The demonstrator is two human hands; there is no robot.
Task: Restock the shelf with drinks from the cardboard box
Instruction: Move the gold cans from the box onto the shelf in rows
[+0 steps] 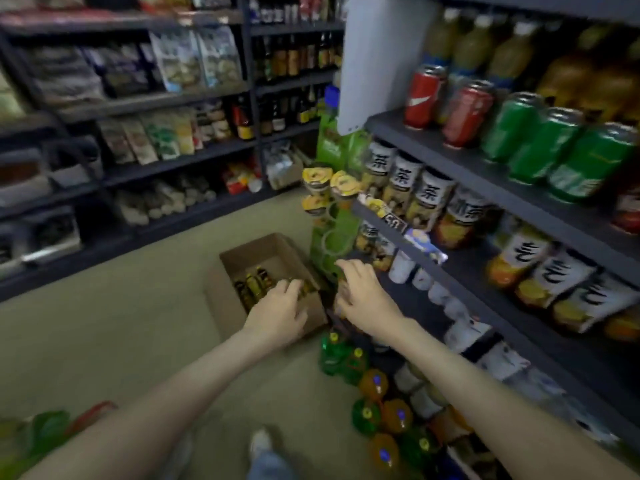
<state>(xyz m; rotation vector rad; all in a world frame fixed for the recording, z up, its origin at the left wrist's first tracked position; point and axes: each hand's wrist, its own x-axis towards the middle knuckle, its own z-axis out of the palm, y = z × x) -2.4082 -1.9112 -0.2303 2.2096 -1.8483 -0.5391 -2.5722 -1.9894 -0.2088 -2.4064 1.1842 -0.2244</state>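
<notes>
Both hands are down low by the cardboard box (263, 251). My left hand (277, 311) is inside it, fingers bent down over the dark drinks (254, 284) with yellow labels. It is too blurry to tell if I have one pinched. My right hand (365, 294) is just right of my left hand, over the box's right edge, fingers reaching forward. Something brownish shows under it, but I cannot tell if I hold it. The box sits on the floor (138, 323), under and ahead of my left hand. The shelf (408, 299) is right of my right hand, with a dark bare spot just past my fingers and white cups (401, 268) a bit farther along. To do this well, I think I should wrap my fingers around one bottle's middle, lift it straight up so it misses the box wall, then stand it in the bare spot, label out.
</notes>
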